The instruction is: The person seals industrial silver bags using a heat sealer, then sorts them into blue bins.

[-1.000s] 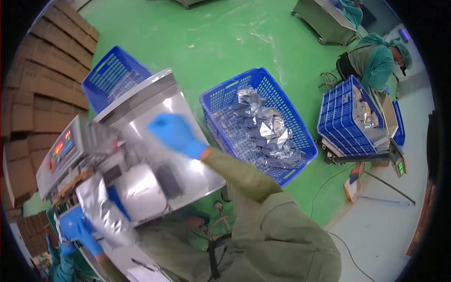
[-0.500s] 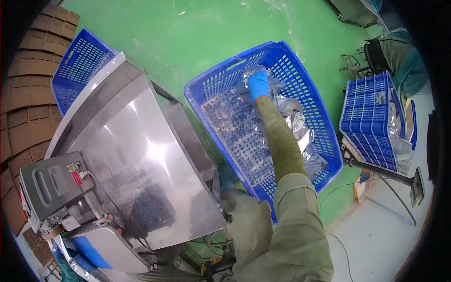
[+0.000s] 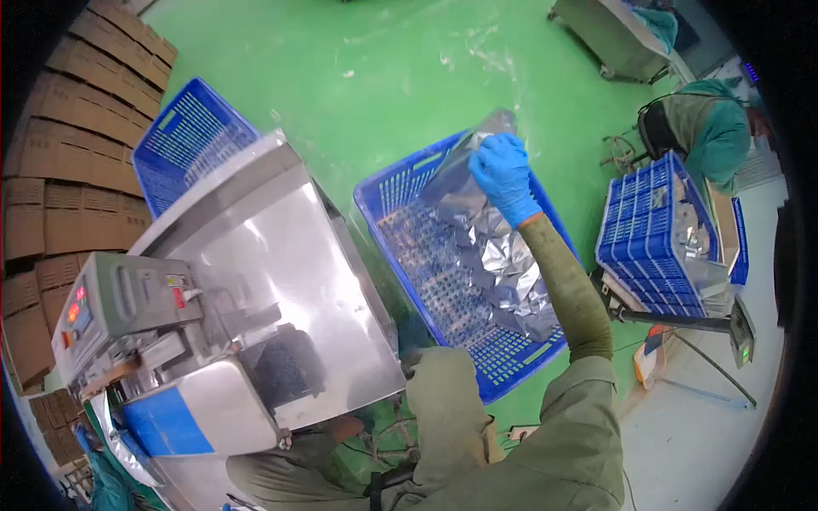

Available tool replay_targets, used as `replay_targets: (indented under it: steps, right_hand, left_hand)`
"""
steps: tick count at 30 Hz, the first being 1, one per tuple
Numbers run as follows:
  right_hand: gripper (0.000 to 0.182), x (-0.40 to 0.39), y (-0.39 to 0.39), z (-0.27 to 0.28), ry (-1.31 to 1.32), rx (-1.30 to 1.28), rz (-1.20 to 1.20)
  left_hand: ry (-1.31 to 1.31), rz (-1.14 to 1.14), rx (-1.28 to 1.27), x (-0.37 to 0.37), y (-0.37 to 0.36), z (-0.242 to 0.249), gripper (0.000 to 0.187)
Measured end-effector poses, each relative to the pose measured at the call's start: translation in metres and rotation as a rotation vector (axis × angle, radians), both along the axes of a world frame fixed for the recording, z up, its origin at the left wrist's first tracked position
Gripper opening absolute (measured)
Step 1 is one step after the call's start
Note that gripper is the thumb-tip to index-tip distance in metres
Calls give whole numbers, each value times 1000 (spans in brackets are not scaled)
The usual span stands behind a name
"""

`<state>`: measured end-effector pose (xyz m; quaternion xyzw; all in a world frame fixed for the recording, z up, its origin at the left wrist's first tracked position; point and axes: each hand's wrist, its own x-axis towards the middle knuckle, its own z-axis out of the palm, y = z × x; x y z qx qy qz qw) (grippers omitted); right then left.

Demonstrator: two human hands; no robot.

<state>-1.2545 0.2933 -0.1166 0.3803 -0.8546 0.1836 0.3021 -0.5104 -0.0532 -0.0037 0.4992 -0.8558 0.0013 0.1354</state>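
My right hand [image 3: 504,177], in a blue glove, is closed on the upper part of a silver foil bag [image 3: 456,177]. The bag hangs slanting over the far end of a blue plastic basket [image 3: 383,189]. Below my hand, several more crumpled foil bags [image 3: 511,271] lie along the basket's right side. My left hand is out of view.
A steel table [image 3: 294,230] stands at left beside a sealing machine [image 3: 136,298] with red digits. Stacked cartons [image 3: 81,153] and another blue basket [image 3: 187,128] are behind it. At right, a co-worker in green [image 3: 716,140] sits near a blue crate [image 3: 648,226].
My right hand has come up from inside the basket, lifting a foil bag with it. The camera view has shifted a little.
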Motion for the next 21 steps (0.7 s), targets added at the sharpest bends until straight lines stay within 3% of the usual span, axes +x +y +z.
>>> replay_targets:
  steps: [3,4,5,6,8,10,11,12,16,19,20,21]
  right_hand:
    - [12,34,-30,99,93,-103,182]
    - [12,54,-44,137,90,-121,231]
    - [12,74,-62,173,136,-134,314]
    - [11,96,-82,207,181,-150,403]
    - [11,156,-120,268,206,-110,551]
    - [13,219,-150,315,366,41,661]
    - [13,252,-165,336,391,29,785]
    - [15,284,-179,355,411,16,912]
    - [24,369,-217,366,332,-114,1162]
    - [21,395,-205,380,64,-246,953]
    - [24,393,-201,363,103,-449,738]
    - [26,390,-212,337,27,-535,644]
  left_hand:
    - [118,-131,61,-86,52,2,27]
    - [465,-319,280,-148,73,30,29]
    - [487,-385,296,-161,72,8,24]
    - [583,-394,471,-204,79,20,26]
    - [585,-672,459,-272,77,53,55]
    - [615,-793,370,-321,61,73,99]
    - [748,-787,420,-336,58,94,92]
    - [553,-857,526,-339,40,96,77]
    - [731,-802,709,-266,-20,93,68]
    - [878,-710,910,-223,-61,66,64]
    - [949,-618,1003,-220,-71,45,64]
    - [925,-643,846,-212,-70,43,64]
